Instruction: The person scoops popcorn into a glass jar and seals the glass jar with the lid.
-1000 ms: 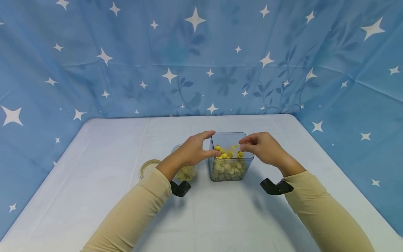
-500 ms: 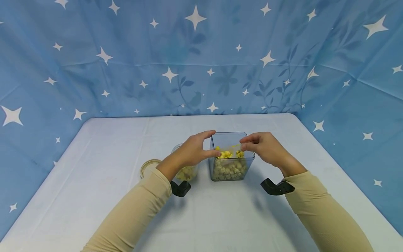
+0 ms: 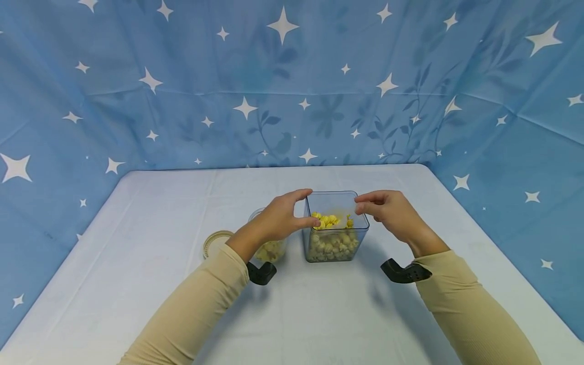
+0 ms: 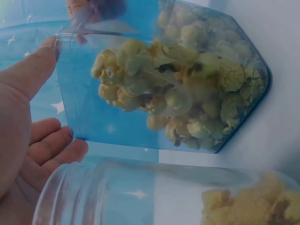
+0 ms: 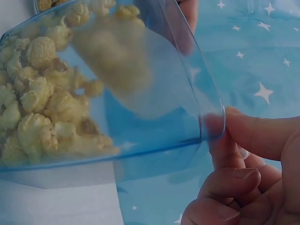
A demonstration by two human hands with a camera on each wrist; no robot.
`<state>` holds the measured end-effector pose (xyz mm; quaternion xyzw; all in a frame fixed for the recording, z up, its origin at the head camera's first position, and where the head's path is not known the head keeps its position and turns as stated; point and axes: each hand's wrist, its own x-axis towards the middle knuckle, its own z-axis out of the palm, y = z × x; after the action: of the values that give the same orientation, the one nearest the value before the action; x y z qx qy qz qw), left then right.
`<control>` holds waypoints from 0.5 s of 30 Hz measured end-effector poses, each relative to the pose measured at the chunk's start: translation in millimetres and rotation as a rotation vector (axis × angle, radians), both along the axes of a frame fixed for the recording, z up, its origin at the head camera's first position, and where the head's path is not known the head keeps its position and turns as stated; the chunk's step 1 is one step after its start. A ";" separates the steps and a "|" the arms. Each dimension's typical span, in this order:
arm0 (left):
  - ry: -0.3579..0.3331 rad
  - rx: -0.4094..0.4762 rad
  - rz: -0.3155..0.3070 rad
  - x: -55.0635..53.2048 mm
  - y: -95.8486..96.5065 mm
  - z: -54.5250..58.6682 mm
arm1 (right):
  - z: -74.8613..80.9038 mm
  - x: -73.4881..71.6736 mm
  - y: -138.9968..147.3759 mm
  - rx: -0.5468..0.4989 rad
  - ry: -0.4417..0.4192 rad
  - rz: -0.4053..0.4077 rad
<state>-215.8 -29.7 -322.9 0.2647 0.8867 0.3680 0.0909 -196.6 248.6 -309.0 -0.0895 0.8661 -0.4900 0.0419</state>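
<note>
Beige left sleeve [image 3: 196, 304]: your left forearm comes in from the near left of the square box [image 3: 333, 201], with a black wrist piece [image 3: 261, 274] at the cuff.
Gold-rimmed lid [image 3: 210, 241]: it lies on the table well to the left of the square box, partly covered by your forearm.
Round clear jar [image 4: 105, 192]: it stands just to the left of the square box, partly hidden under your wrist; pale popcorn shows in its lower part.
Left hand [image 3: 280, 218]: you grip the square box at its left side, thumb over the near rim and index finger stretched to the far left corner.
Square box, see-through and bluish: it stands upright on the table between your hands, its top uncovered.
Popcorn [image 3: 326, 222]: yellow pieces fill the lower part of the square box; a blurred, translucent shape shows above them, too unclear to name.
Right hand [image 3: 392, 215]: your fingers are bent at the right rim of the square box, thumb and index close together; you cannot tell from these views what, if anything, they pinch.
Beige right sleeve [image 3: 470, 304]: it reaches in from the near right of the square box, another black wrist piece [image 3: 405, 271] at its cuff.
White table [image 3: 328, 314]: it spreads beneath and around the square box.
Blue starry curtain [image 3: 283, 76]: it hangs behind the square box.
</note>
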 end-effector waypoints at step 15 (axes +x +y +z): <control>0.007 0.001 -0.006 1.1 -0.5 0.5 | -6.9 1.9 6.0 -0.103 -0.004 -0.095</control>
<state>-214.7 -30.2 -322.3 0.2689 0.8860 0.3673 0.0886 -194.6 254.5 -315.9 -0.0494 0.8429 -0.5356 0.0157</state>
